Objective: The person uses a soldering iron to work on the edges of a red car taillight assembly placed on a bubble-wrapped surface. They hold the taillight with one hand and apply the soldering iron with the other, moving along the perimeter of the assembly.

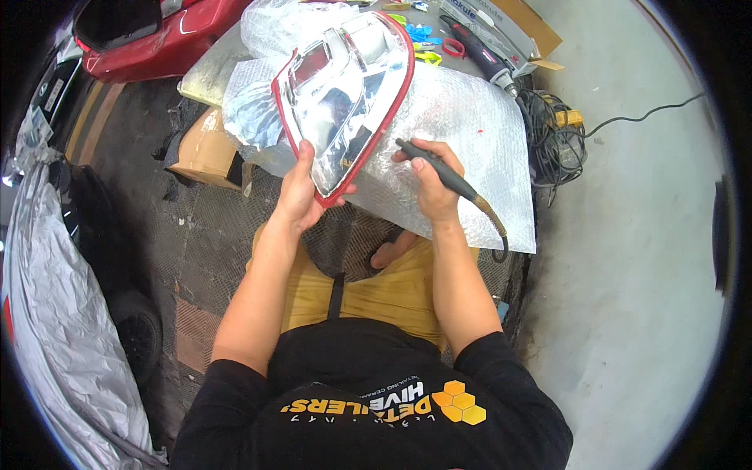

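Black shirt [368,407] and tan trousers [392,294] of the person fill the lower field; both forearms extend forward from there.

1. Bubble-wrap sheet [470,133]: the largest item, spread beyond both hands as a padded work surface. What carries it cannot be seen.

2. Car lamp unit [345,94]: clear lens, chrome reflector, red border. It stands tilted on the wrap, its narrow lower tip toward the person. The left hand [301,192] is clenched around the lower left edge, thumb on the lens face. Judgement: a rigid, hollow plastic shell, light for its bulk, with a glossy face that is likely slippery and scratch-prone. Grip belongs on the red border or rear housing, not on the lens; thin corners could crack under twisting.

3. Handpiece tool [439,168]: a slim dark wand held pencil-style in the closed right hand [431,188], its tip just beside the lamp's right border. A stiff lead [495,227] exits rearward past the wrist. Judgement: light and rigid; the trailing lead may drag on the hand.

4. Coiled black cable [552,137] lies beyond the right hand, to its outer side. A cardboard box [205,149] sits outboard of the left hand.
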The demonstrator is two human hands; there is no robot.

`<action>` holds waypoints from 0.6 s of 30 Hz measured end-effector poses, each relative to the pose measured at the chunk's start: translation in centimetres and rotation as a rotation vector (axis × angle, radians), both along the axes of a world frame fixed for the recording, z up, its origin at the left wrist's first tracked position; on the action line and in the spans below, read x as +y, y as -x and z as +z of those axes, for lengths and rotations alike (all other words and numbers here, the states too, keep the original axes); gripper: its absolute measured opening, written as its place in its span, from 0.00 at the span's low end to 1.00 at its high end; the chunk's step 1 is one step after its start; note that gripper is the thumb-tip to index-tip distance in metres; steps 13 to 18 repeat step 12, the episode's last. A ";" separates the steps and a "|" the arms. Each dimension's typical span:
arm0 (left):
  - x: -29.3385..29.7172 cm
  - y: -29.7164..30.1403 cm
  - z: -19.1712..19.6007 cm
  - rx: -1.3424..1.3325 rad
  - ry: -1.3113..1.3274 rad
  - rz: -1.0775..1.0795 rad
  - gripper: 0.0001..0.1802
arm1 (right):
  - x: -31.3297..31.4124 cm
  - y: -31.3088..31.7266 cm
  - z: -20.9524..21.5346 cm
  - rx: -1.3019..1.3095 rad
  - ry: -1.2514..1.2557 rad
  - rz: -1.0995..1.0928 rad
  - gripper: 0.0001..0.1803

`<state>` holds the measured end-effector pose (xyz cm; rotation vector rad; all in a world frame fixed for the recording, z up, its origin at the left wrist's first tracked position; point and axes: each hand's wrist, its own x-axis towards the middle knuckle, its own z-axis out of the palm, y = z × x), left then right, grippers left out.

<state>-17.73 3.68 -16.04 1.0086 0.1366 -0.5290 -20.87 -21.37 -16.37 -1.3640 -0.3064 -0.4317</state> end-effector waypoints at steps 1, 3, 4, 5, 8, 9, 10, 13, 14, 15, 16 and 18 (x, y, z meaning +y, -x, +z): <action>0.0 0.0 0.1 0.006 -0.003 0.005 0.46 | 0.1 -0.1 0.3 -0.005 -0.013 -0.033 0.17; 0.2 -0.1 0.0 0.002 -0.002 0.000 0.46 | 0.2 -0.1 0.4 0.020 0.007 -0.037 0.18; 0.3 -0.2 -0.1 0.001 -0.002 -0.002 0.46 | 0.1 0.2 0.2 0.049 0.037 -0.010 0.18; 0.2 -0.1 0.0 -0.009 0.003 -0.003 0.46 | 0.1 0.4 0.1 0.078 0.071 0.018 0.19; 0.1 -0.1 0.1 -0.030 0.018 -0.010 0.48 | 0.2 0.2 0.0 0.039 0.067 -0.042 0.19; 0.2 -0.1 0.0 -0.032 0.023 -0.016 0.48 | 0.2 0.2 0.0 0.037 0.044 -0.033 0.18; 0.2 -0.2 0.0 -0.033 0.028 -0.021 0.48 | 0.1 0.2 -0.1 0.035 0.020 -0.024 0.18; 0.4 -0.2 -0.4 -0.061 0.046 -0.026 0.48 | 0.1 0.0 -0.3 0.033 -0.009 -0.013 0.17; 0.4 -0.2 -0.4 -0.061 0.046 -0.026 0.48 | 0.1 0.0 -0.3 0.033 -0.009 -0.013 0.17; 0.4 -0.2 -0.4 -0.061 0.046 -0.026 0.48 | 0.1 0.0 -0.3 0.033 -0.009 -0.013 0.17; 0.4 -0.2 -0.4 -0.061 0.046 -0.026 0.48 | 0.1 0.0 -0.3 0.033 -0.009 -0.013 0.17; 0.4 -0.2 -0.4 -0.061 0.046 -0.026 0.48 | 0.1 0.0 -0.3 0.033 -0.009 -0.013 0.17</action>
